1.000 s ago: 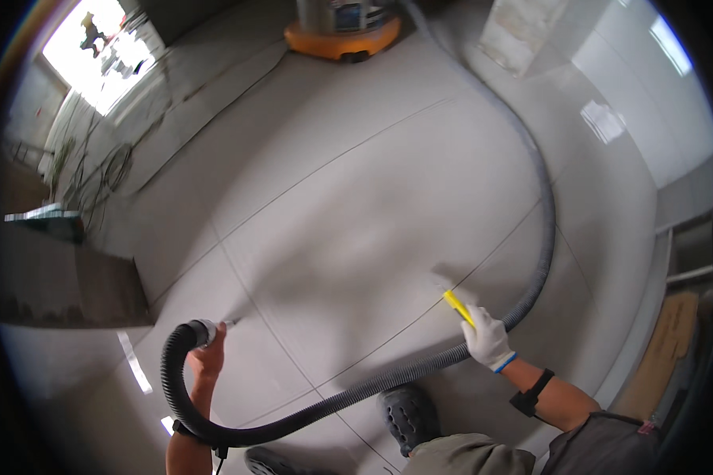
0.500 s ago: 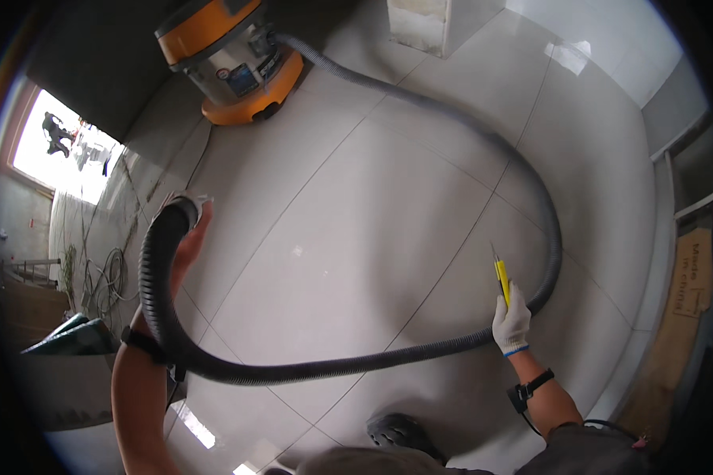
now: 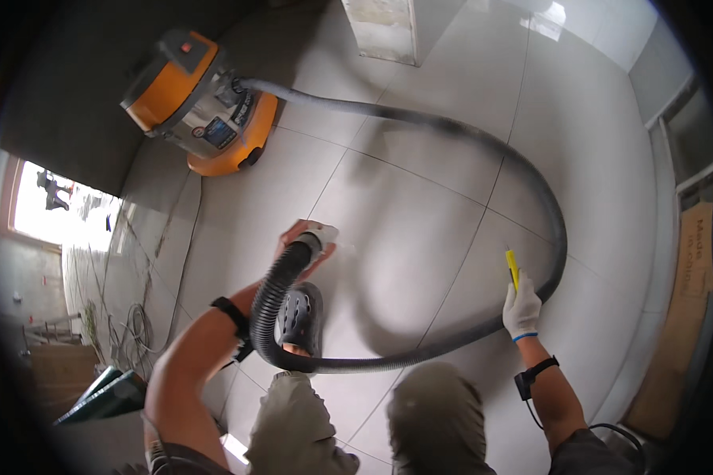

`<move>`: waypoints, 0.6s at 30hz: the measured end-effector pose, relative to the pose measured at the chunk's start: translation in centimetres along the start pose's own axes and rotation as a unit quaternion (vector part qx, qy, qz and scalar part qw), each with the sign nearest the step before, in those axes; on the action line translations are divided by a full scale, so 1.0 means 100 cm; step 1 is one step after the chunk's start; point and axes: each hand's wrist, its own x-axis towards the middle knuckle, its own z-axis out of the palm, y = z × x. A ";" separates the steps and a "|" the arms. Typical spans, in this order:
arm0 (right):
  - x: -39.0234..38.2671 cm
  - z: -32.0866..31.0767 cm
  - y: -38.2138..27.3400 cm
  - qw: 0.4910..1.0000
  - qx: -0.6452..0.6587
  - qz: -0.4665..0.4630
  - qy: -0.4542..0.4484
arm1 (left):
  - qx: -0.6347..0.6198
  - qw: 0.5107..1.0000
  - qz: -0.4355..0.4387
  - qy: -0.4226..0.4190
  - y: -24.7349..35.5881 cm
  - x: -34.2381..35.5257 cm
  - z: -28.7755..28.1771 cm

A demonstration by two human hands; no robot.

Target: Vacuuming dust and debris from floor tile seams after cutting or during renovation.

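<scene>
My left hand is closed around the end of a dark grey ribbed vacuum hose, low over the tiled floor. Something pale shows at the hose end, partly hidden by the hose itself. My right hand, in a white glove with a blue cuff edge, grips a yellow utility knife whose thin tip points away from me. Behind that glove the hose passes; whether they touch I cannot tell. From there the hose loops away to an orange and grey vacuum cleaner at the far left.
Glossy tiles with dark joints cover the floor. A pillar base stands at the far side. Along the right lies a long cardboard box. At left are coiled cable and a dark green object. My shoe is beside the hose.
My left hand has moved right and nearer with the hose end. My right hand still grips the knife. The view has shifted, and my knees and one shoe now show below.
</scene>
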 end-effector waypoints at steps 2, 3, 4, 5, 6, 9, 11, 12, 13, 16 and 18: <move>-0.001 -0.005 0.004 1.000 -0.010 -0.006 0.017 | 0.049 0.997 0.064 -0.019 -0.014 0.017 0.033; 0.001 -0.005 0.004 0.999 -0.011 -0.016 0.030 | 0.053 0.996 0.066 -0.025 -0.015 0.026 0.042; -0.001 -0.006 0.007 0.999 -0.020 -0.024 0.039 | 0.046 0.998 0.039 -0.015 -0.017 0.035 0.056; -0.003 -0.004 0.009 0.999 -0.034 -0.013 0.030 | 0.038 0.999 0.011 -0.006 -0.024 0.043 0.068; -0.008 -0.004 0.009 0.999 -0.038 -0.005 0.026 | 0.034 0.999 0.010 -0.015 -0.031 0.048 0.077; -0.002 -0.004 -0.001 0.998 -0.028 0.046 -0.008 | 0.047 0.993 0.101 0.041 -0.062 0.074 0.084; -0.003 -0.003 0.000 0.998 -0.032 0.051 -0.009 | 0.010 0.993 0.092 0.067 -0.085 0.094 0.078; -0.001 -0.001 -0.002 0.998 -0.029 0.049 -0.009 | -0.020 0.992 0.081 0.097 -0.094 0.106 0.070; 0.000 0.001 -0.003 0.999 -0.037 0.035 -0.004 | -0.103 0.987 0.028 0.118 -0.104 0.119 0.060; 0.002 0.001 -0.005 0.997 -0.055 0.047 0.016 | -0.013 0.993 0.017 0.113 -0.149 0.167 0.012; -0.003 -0.003 -0.006 0.995 -0.070 0.062 0.022 | 0.039 0.999 0.003 0.017 -0.138 0.183 -0.007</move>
